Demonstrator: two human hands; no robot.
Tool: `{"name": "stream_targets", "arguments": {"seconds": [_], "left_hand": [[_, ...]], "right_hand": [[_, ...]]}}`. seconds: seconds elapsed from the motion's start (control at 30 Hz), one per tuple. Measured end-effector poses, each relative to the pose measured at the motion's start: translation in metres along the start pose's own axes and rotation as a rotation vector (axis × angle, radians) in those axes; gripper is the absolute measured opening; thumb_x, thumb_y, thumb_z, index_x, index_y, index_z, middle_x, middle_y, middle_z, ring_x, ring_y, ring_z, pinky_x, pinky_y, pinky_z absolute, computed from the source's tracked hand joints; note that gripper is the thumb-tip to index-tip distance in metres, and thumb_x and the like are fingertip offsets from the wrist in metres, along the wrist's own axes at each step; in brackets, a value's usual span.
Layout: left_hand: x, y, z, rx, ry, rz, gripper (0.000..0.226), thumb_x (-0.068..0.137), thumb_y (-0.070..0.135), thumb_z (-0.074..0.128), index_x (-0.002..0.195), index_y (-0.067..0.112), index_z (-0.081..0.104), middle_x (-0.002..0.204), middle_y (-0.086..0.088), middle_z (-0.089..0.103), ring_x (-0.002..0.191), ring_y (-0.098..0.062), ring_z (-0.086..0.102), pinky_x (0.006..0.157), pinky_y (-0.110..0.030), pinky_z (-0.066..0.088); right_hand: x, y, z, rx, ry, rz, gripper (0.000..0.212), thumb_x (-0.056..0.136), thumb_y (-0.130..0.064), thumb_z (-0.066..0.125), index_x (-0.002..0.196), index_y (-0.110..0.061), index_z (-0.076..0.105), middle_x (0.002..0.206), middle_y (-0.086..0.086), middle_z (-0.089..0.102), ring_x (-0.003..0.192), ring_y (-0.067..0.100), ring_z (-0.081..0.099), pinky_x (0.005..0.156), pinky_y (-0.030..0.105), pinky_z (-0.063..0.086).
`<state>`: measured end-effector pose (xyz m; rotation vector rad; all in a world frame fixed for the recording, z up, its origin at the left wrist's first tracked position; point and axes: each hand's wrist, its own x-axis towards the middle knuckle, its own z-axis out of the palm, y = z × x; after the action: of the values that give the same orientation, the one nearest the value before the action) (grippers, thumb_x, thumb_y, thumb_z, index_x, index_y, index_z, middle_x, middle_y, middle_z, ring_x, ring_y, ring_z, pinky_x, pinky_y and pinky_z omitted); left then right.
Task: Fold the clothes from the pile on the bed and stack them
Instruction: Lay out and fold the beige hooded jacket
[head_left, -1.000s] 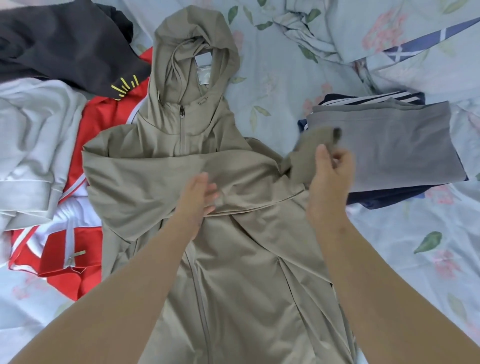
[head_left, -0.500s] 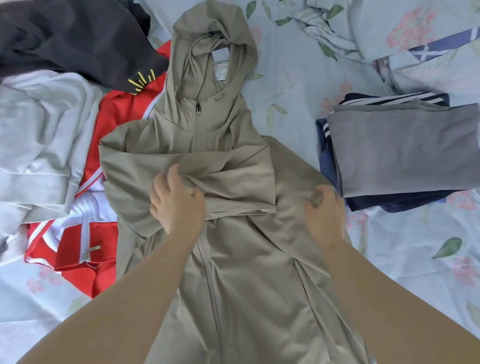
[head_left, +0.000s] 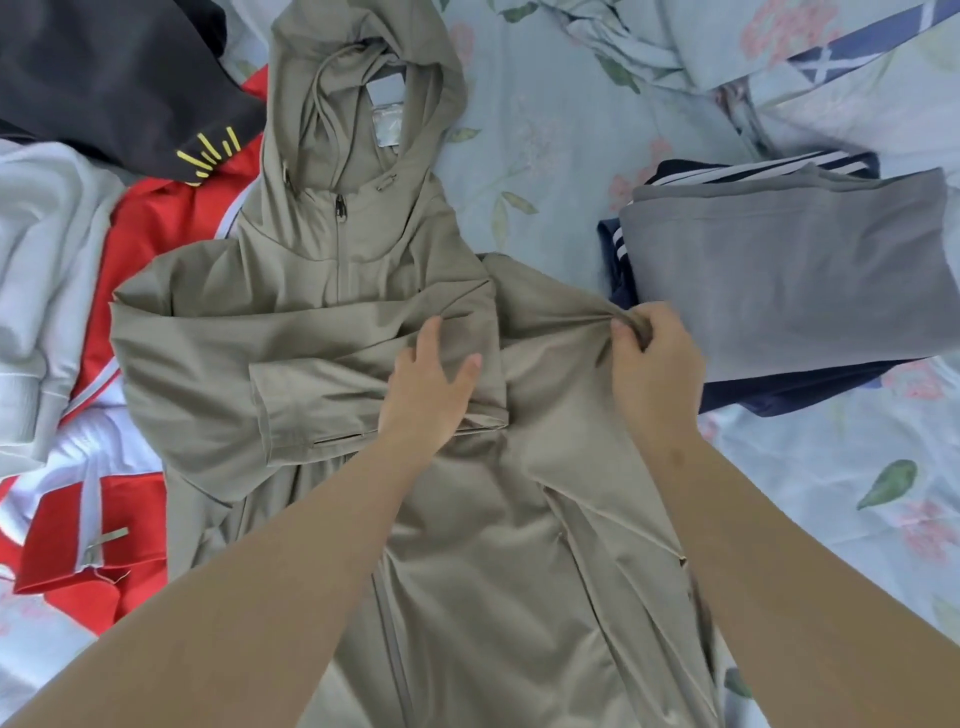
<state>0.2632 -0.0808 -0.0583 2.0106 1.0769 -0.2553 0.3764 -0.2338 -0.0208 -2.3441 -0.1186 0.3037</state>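
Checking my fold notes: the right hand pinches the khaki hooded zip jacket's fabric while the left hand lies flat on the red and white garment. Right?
Not quite. In the head view the left hand lies flat on the folded-over sleeve of the khaki hooded zip jacket, not on the red and white garment beside it. The right hand does pinch the jacket's fabric.

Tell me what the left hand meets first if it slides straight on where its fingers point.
The left hand, flat on the folded sleeve of the khaki hooded jacket, would probably reach the chest below its hood first.
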Motion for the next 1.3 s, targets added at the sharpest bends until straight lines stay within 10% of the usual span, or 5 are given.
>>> {"name": "stream_targets", "arguments": {"seconds": [0.27, 0.6, 0.7, 0.97, 1.3], "left_hand": [[0.007, 0.028, 0.001, -0.055, -0.004, 0.038, 0.065, 0.094, 0.046, 0.046, 0.149, 0.030, 0.016, 0.144, -0.012, 0.037, 0.131, -0.026, 0.035, 0.105, -0.039, 0.031], [0.008, 0.032, 0.016, 0.034, -0.089, 0.091, 0.055, 0.097, 0.028, 0.046, 0.148, 0.025, 0.024, 0.149, -0.008, 0.028, 0.134, -0.023, 0.032, 0.106, -0.031, 0.026], [0.008, 0.029, 0.014, 0.029, -0.083, 0.092, 0.054, 0.098, 0.028, 0.045, 0.147, 0.025, 0.025, 0.148, -0.007, 0.029, 0.133, -0.023, 0.033, 0.105, -0.031, 0.028], [0.009, 0.045, 0.025, 0.067, -0.076, 0.118, 0.065, 0.092, 0.037, 0.054, 0.148, 0.024, 0.024, 0.148, -0.007, 0.032, 0.135, -0.025, 0.032, 0.110, -0.040, 0.030], [0.028, 0.050, 0.042, 0.164, -0.130, 0.086, 0.077, 0.087, 0.033, 0.062, 0.148, 0.030, 0.016, 0.135, -0.013, 0.041, 0.124, -0.029, 0.044, 0.101, -0.043, 0.040]], "right_hand": [[0.036, 0.007, -0.062, 0.110, 0.368, 0.223, 0.028, 0.097, -0.013, 0.041, 0.123, -0.013, 0.052, 0.123, 0.007, 0.053, 0.090, 0.017, 0.053, 0.073, 0.013, 0.033], [-0.018, 0.029, 0.002, -0.906, -0.457, -0.427, 0.040, 0.078, -0.036, 0.068, 0.115, -0.026, 0.055, 0.126, 0.004, 0.041, 0.115, 0.029, 0.039, 0.096, 0.038, 0.031], [-0.008, 0.034, -0.002, -0.699, -0.324, -0.405, 0.005, 0.087, -0.017, 0.059, 0.092, -0.015, 0.061, 0.097, 0.009, 0.055, 0.096, 0.031, 0.054, 0.081, 0.039, 0.041], [0.061, -0.008, -0.075, 0.234, 0.306, 0.184, 0.024, 0.093, -0.007, 0.039, 0.111, -0.012, 0.053, 0.076, -0.013, 0.047, 0.066, 0.004, 0.044, 0.053, 0.011, 0.034], [0.044, 0.027, -0.071, -0.193, -0.053, 0.056, 0.017, 0.090, -0.027, 0.057, 0.083, -0.013, 0.051, 0.069, -0.007, 0.046, 0.081, 0.023, 0.044, 0.060, 0.025, 0.024]]}}
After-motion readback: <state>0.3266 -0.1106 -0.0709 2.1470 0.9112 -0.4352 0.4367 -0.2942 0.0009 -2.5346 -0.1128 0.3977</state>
